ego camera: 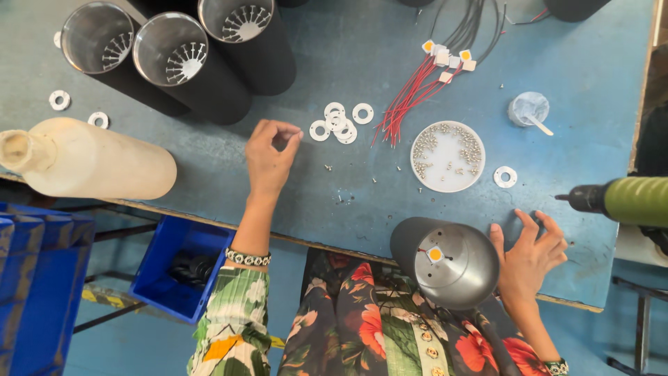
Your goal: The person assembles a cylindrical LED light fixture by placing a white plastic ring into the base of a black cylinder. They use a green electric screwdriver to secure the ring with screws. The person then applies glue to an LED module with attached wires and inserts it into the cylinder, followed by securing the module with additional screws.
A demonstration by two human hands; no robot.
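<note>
**Two hands working apart at the blue bench**

Two of your fingertips are pinching together on your left hand (270, 154), thumb against forefinger, just beside the small cluster of white ring washers (337, 120). Whether something tiny is sitting in that pinch, I cannot tell; loose screws are lying on the blue table (570, 90) near it. Your right hand (527, 256) is spreading open, fingers released and splayed, pressing against the right side of the grey lamp housing (445, 259), seemingly bracing it so it is not rolling on the near edge. A small yellow chip is sitting centred on the housing's face. Further out, a white dish of screws (447, 156) is lying within reach, beside red-wired chips (445, 59). At the right, a green-bodied driver (623, 200) is pointing inward towards the housing. At the far left, black tubes (174, 59) are standing.
</note>
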